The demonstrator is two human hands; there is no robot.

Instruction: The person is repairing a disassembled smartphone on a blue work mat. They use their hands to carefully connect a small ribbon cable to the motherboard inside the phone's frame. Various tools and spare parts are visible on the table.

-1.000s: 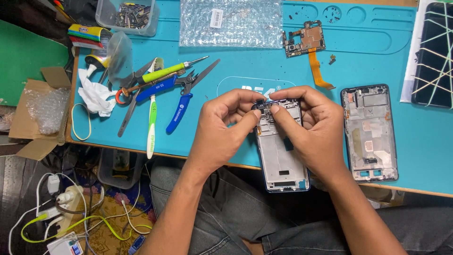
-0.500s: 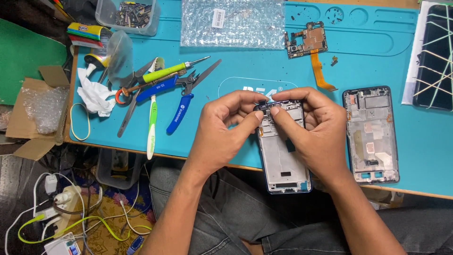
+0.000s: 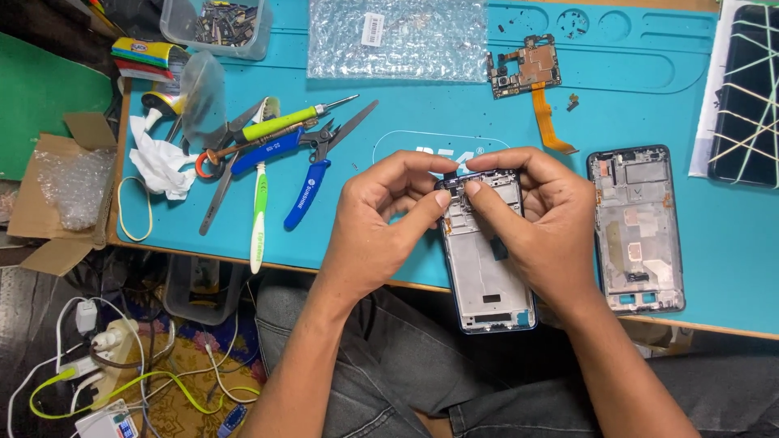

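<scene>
Both my hands hold an opened phone frame [image 3: 485, 276] over the front edge of the blue work mat [image 3: 365, 227]. My left hand [image 3: 385, 215] grips its top left corner, thumb and forefinger pinched at the upper edge. My right hand [image 3: 531, 215] covers the frame's right side, its fingertips meeting the left ones at the top. The frame's pale inner plate faces up and its lower end juts past the table edge above my lap.
A second phone frame [image 3: 637, 231] lies to the right. A circuit board with an orange flex cable [image 3: 531, 77] lies behind. A bubble-wrap bag [image 3: 398, 40], pliers [image 3: 312, 174], screwdrivers [image 3: 284, 126], a toothbrush [image 3: 258, 215] and a crumpled tissue [image 3: 162, 162] lie left. A dark screen [image 3: 746, 97] is far right.
My fingertips have shifted slightly along the top edge of the frame. The frame stays in the same place.
</scene>
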